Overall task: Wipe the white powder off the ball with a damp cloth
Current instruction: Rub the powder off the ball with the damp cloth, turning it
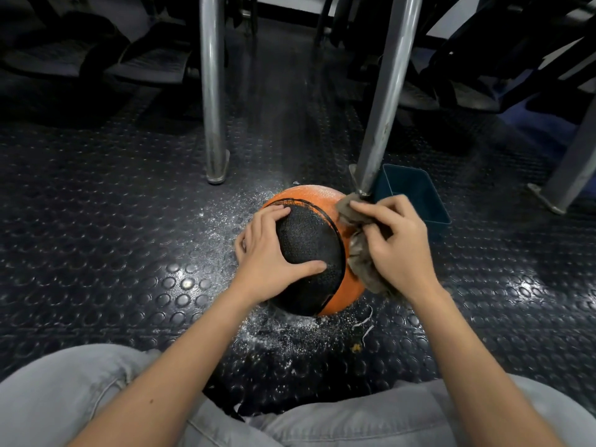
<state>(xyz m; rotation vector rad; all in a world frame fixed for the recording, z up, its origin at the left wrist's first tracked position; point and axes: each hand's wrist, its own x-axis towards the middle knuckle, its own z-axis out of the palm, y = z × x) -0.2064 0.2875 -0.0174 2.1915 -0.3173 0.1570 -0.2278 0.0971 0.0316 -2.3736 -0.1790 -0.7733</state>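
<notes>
A black rubber floor with raised round studs point(129, 221) spreads around the grip, shining in patches. Just beyond the grip slants a grey metal tube leg point(387, 91); a second leg point(211, 91) stands upright farther left, dark seats point(154, 59) behind.

Dark bin point(416, 195) beside metal leg point(383, 101); second leg point(213, 91) left; studded floor point(96, 221).

Dim overall, with one hard light from overhead. It glares off the studded rubber floor point(129, 221) at 8 o'clock and 3 o'clock of the ball point(309, 246), and streaks the steel legs point(211, 91). Toward 12 o'clock everything sinks into near-black. The centre is sharp; wide-angle distortion splays the legs outward at the edges.
</notes>
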